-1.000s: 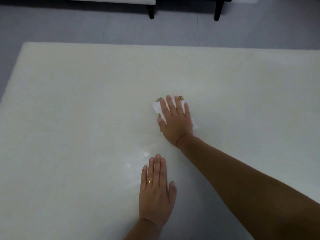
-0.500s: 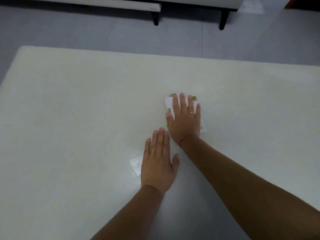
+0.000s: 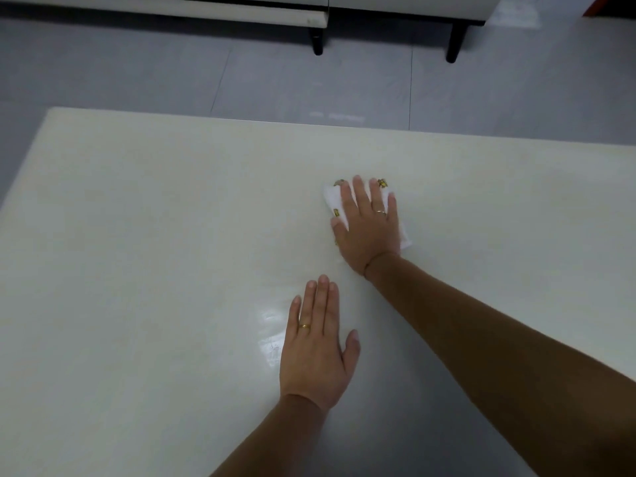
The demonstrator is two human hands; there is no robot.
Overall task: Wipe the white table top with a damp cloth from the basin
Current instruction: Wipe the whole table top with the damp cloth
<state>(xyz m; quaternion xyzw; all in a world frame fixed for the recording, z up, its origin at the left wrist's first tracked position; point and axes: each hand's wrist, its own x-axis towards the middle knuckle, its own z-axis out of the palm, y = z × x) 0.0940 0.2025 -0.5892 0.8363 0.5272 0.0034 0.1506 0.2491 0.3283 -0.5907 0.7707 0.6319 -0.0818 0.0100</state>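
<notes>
The white table top [image 3: 137, 235] fills most of the view. My right hand [image 3: 366, 225] lies flat with straight fingers on a white cloth [image 3: 331, 198] with small yellow marks, pressing it onto the table a little right of centre. Only the cloth's edges show around the fingers and at the hand's right side. My left hand [image 3: 318, 349] rests flat on the bare table nearer to me, fingers straight and together, holding nothing. A wet sheen [image 3: 272, 339] lies just left of it. The basin is not in view.
Beyond the table's far edge lies grey tiled floor [image 3: 172, 70]. A white cabinet [image 3: 406, 5] on black legs stands at the top of the view. A red object [image 3: 628, 8] shows at the top right corner.
The view has tilted up, showing more floor and cabinet. My right hand and the cloth have slid a little toward the far edge. My left hand has stayed flat near the wet patch.
</notes>
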